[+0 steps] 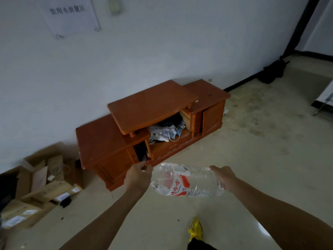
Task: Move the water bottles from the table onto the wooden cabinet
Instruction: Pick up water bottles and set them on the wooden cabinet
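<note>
A large clear water bottle (187, 179) with a red and white label lies sideways in the air between my hands. My left hand (137, 177) grips its cap end, and my right hand (223, 177) holds its base. Beyond the bottle, a low reddish-brown wooden cabinet (153, 121) stands on the floor against the white wall. Its raised middle top and both lower side tops are bare. No table is in view.
Crumpled bags and cloth fill the cabinet's open middle shelf (165, 130). Opened cardboard boxes (37, 186) lie on the floor at the left. A paper sign (69, 15) hangs on the wall. My yellow shoe (195, 229) shows below the bottle.
</note>
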